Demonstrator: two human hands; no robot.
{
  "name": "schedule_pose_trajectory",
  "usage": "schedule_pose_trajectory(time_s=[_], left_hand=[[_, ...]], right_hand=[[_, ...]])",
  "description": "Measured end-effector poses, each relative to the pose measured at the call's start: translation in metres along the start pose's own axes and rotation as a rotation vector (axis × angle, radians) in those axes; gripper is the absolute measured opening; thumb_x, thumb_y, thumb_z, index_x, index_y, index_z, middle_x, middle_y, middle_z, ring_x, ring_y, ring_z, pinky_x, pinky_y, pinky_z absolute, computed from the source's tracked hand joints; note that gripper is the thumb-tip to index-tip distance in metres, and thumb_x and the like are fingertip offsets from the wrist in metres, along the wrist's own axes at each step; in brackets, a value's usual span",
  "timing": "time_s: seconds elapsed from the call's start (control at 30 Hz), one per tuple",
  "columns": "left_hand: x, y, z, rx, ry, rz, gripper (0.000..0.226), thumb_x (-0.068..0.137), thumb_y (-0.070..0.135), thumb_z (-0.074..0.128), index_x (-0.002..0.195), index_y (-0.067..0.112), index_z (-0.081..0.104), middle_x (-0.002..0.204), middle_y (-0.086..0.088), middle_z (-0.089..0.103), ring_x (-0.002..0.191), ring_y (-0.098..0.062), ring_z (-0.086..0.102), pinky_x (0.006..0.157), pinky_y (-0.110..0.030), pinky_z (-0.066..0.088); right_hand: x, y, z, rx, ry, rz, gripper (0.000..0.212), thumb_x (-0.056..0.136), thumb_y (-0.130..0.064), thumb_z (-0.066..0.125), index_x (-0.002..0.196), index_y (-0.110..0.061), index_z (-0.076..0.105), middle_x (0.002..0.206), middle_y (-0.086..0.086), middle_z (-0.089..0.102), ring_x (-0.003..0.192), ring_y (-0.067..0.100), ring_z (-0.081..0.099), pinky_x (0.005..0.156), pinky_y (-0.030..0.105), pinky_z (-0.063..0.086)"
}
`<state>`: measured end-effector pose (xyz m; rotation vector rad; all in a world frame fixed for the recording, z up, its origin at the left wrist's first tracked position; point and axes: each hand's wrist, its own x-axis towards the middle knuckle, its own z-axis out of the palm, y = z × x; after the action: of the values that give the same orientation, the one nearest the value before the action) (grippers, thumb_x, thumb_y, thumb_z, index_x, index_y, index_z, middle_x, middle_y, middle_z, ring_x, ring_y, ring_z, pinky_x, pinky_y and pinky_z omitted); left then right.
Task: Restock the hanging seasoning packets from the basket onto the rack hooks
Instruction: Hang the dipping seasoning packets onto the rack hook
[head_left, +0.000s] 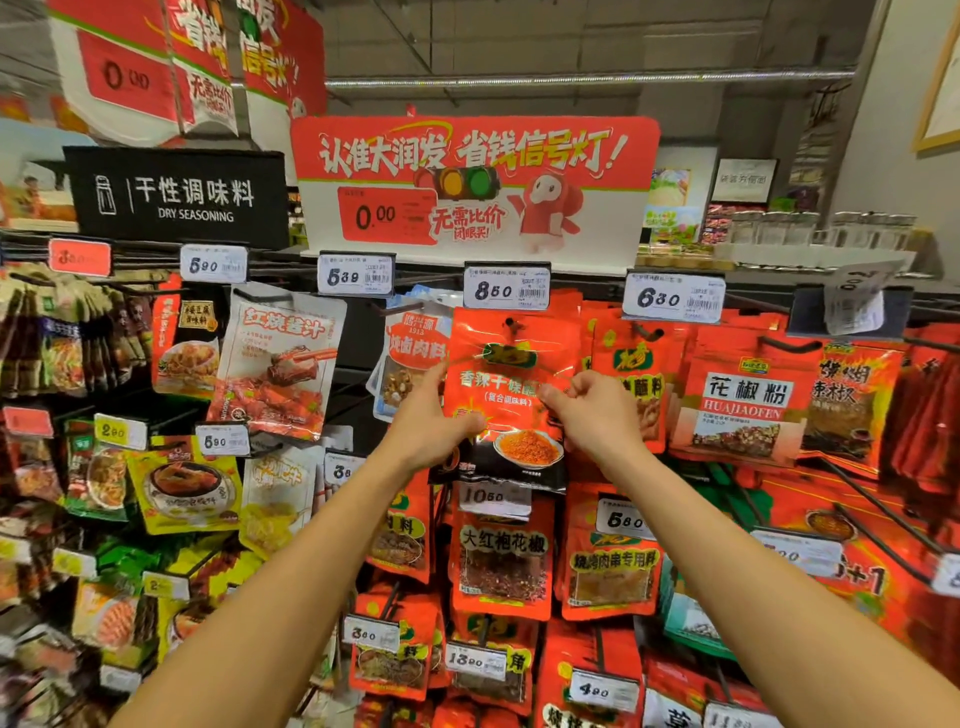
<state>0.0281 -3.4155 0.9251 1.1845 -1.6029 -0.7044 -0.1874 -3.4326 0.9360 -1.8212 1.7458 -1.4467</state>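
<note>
A red seasoning packet (511, 364) with a black bottom hangs at the front of the hook (511, 323) under the 8.50 price tag (506, 287). My left hand (436, 421) holds the packet's left edge, thumb on its front. My right hand (592, 410) pinches its right edge with curled fingers. Both arms reach up from below. More red packets hang behind it on the same hook. The basket is out of view.
The rack is crowded with hanging packets: a sauce packet (278, 364) to the left, a pepper powder packet (743, 405) to the right, red packets (501, 561) below. A red promotion sign (472, 182) stands above. Price tags front every hook.
</note>
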Motion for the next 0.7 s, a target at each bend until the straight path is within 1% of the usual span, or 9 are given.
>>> schedule_pose_trajectory(time_s=[0.13, 0.23, 0.33, 0.37, 0.43, 0.5, 0.57, 0.63, 0.7], left_hand=[[0.011, -0.001, 0.001, 0.065, 0.021, 0.022, 0.081, 0.085, 0.019, 0.080, 0.152, 0.026, 0.036, 0.142, 0.009, 0.048, 0.129, -0.013, 0.047, 0.108, -0.033, 0.038], [0.013, -0.003, -0.002, 0.129, 0.070, 0.016, 0.071, 0.086, 0.023, 0.079, 0.148, 0.022, 0.043, 0.130, 0.004, 0.060, 0.120, -0.018, 0.057, 0.098, -0.031, 0.043], [0.007, -0.003, -0.007, 0.226, 0.130, 0.008, 0.063, 0.088, 0.032, 0.077, 0.143, 0.017, 0.049, 0.121, 0.007, 0.057, 0.109, -0.012, 0.053, 0.090, -0.028, 0.039], [0.003, -0.004, -0.007, 0.239, 0.130, 0.014, 0.058, 0.090, 0.035, 0.075, 0.140, 0.017, 0.052, 0.120, 0.007, 0.058, 0.108, -0.012, 0.053, 0.089, -0.028, 0.038], [-0.005, -0.004, -0.003, 0.249, 0.102, 0.035, 0.046, 0.095, 0.036, 0.068, 0.137, 0.020, 0.055, 0.123, 0.006, 0.063, 0.113, -0.016, 0.058, 0.089, -0.028, 0.039], [-0.012, -0.003, 0.003, 0.261, 0.057, 0.065, 0.042, 0.100, 0.033, 0.060, 0.139, 0.020, 0.051, 0.131, 0.001, 0.064, 0.121, -0.021, 0.057, 0.093, -0.030, 0.040], [-0.015, 0.002, 0.010, 0.263, 0.030, 0.085, 0.042, 0.103, 0.028, 0.054, 0.143, 0.017, 0.046, 0.136, -0.003, 0.060, 0.126, -0.024, 0.054, 0.098, -0.032, 0.041], [-0.017, 0.007, 0.018, 0.247, 0.018, 0.056, 0.049, 0.104, 0.025, 0.050, 0.150, 0.012, 0.037, 0.146, -0.008, 0.050, 0.136, -0.027, 0.045, 0.111, -0.040, 0.039], [-0.018, 0.011, 0.028, 0.208, -0.030, -0.041, 0.066, 0.105, 0.029, 0.048, 0.158, 0.006, 0.015, 0.163, -0.014, 0.026, 0.151, -0.029, 0.024, 0.123, -0.046, 0.024]], right_hand=[[0.014, 0.003, 0.009, -0.031, -0.020, 0.049, 0.045, 0.084, -0.051, 0.072, 0.065, -0.019, 0.047, 0.060, -0.002, 0.063, 0.067, 0.025, 0.063, 0.058, 0.032, 0.041], [0.016, 0.000, 0.015, -0.024, -0.040, 0.066, 0.044, 0.083, -0.052, 0.072, 0.065, -0.019, 0.050, 0.061, 0.000, 0.067, 0.067, 0.027, 0.068, 0.066, 0.035, 0.050], [0.011, -0.006, 0.015, -0.026, -0.064, 0.050, 0.043, 0.085, -0.052, 0.071, 0.066, -0.020, 0.049, 0.065, 0.003, 0.069, 0.068, 0.030, 0.069, 0.070, 0.038, 0.054], [0.008, -0.007, 0.013, -0.032, -0.065, 0.037, 0.043, 0.086, -0.052, 0.070, 0.066, -0.021, 0.048, 0.066, 0.004, 0.068, 0.069, 0.030, 0.068, 0.068, 0.039, 0.052], [0.001, -0.008, 0.009, -0.058, -0.029, 0.002, 0.043, 0.087, -0.053, 0.068, 0.068, -0.020, 0.048, 0.067, 0.001, 0.063, 0.069, 0.027, 0.061, 0.058, 0.036, 0.040], [-0.008, -0.008, 0.003, -0.078, 0.019, -0.011, 0.038, 0.089, -0.054, 0.065, 0.078, -0.021, 0.050, 0.073, -0.003, 0.060, 0.070, 0.022, 0.055, 0.055, 0.034, 0.032], [-0.017, -0.007, 0.002, -0.064, 0.031, -0.014, 0.034, 0.092, -0.054, 0.060, 0.097, -0.021, 0.053, 0.086, 0.000, 0.064, 0.080, 0.023, 0.059, 0.062, 0.036, 0.039], [-0.026, -0.008, 0.005, -0.022, 0.020, -0.019, 0.046, 0.096, -0.048, 0.058, 0.125, -0.013, 0.051, 0.116, 0.010, 0.065, 0.106, 0.032, 0.061, 0.083, 0.041, 0.048], [-0.036, -0.010, 0.011, 0.033, -0.011, -0.021, 0.060, 0.098, -0.039, 0.058, 0.144, -0.006, 0.038, 0.139, 0.015, 0.054, 0.128, 0.034, 0.052, 0.102, 0.042, 0.043]])
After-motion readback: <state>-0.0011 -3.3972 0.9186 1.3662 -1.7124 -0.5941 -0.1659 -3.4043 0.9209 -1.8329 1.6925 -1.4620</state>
